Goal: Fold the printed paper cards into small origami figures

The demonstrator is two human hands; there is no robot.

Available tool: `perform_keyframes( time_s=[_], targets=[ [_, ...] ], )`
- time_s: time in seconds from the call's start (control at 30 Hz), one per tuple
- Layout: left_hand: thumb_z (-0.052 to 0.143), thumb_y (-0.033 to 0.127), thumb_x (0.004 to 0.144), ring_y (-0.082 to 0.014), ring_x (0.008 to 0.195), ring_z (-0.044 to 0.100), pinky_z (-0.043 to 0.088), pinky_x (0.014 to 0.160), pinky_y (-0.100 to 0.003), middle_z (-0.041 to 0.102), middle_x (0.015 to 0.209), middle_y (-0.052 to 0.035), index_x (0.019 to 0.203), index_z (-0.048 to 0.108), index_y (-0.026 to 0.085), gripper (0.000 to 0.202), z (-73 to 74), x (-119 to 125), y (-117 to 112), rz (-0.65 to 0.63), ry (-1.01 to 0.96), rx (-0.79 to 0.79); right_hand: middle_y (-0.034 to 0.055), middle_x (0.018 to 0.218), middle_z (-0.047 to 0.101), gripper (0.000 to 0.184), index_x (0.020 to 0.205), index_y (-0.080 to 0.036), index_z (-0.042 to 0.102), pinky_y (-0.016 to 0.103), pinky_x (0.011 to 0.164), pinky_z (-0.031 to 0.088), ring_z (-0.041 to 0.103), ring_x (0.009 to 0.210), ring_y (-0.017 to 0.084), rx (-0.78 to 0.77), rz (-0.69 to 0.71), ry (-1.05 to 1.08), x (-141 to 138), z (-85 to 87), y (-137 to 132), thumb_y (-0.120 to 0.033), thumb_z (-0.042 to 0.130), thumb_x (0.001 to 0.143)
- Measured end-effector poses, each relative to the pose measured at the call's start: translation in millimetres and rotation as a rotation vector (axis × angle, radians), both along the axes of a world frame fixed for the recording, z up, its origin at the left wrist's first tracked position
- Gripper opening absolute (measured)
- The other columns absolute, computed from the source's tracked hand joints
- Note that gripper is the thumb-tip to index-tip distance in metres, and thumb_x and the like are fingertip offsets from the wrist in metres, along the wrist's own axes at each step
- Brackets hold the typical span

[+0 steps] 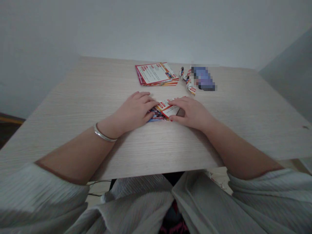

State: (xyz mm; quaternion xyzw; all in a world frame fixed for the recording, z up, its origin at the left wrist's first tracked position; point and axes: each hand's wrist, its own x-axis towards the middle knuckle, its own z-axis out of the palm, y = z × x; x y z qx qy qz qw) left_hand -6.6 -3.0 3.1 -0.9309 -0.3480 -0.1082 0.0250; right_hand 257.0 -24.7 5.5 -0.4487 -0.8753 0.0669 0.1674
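A colourful printed paper sheet (163,110), partly folded, lies on the light wooden table (85,97) between my hands. My left hand (135,110) lies flat on its left part, fingers stretched out and pressing down. A silver bangle (103,135) circles that wrist. My right hand (192,112) rests on the sheet's right part, with the fingers pressing its top edge and the thumb along its lower edge. Much of the sheet is hidden under both hands.
A stack of similar red-bordered sheets (156,74) lies farther back on the table. To its right sit several small folded paper pieces (186,78) and a blurred-out bluish object (204,78). A plain wall stands behind the table.
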Motion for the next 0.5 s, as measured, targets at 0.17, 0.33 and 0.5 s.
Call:
perform_keyframes(
  time_s=[0.17,0.33,0.5],
  targets=[
    [0.052,0.034,0.099,-0.0393,0.126,0.063,0.046,0.115,-0.06,0.073,0.121,-0.0214,0.136,0.071,0.011,0.047,6.3,4.9,-6.2,0.019,0.007,0.042,0.0218,0.15,0.065,0.073,0.149,-0.011,0.058,0.053,0.121,0.044,0.06,0.139,0.037,-0.001,0.035,0.011,-5.8,-6.9,2.0,-0.051,0.074,0.091],
    [0.054,0.035,0.099,-0.0378,0.112,0.065,0.052,0.104,-0.056,0.071,0.11,-0.0188,0.133,0.072,0.012,0.045,9.1,6.1,-7.3,0.04,0.066,0.059,0.0202,0.146,0.067,0.067,0.151,-0.013,0.055,0.053,0.117,0.048,0.062,0.136,0.036,0.012,0.044,0.005,-3.8,-7.0,1.3,-0.037,0.07,0.09],
    [0.058,0.041,0.098,-0.0381,0.111,0.066,0.053,0.104,-0.056,0.071,0.113,-0.0193,0.136,0.069,0.012,0.049,8.2,4.0,-6.7,0.076,0.07,0.05,0.0149,0.136,0.073,0.046,0.135,-0.017,0.065,0.05,0.111,0.052,0.067,0.126,0.033,0.107,0.011,0.031,-0.6,2.9,-5.0,-0.018,0.06,0.089]
  ],
)
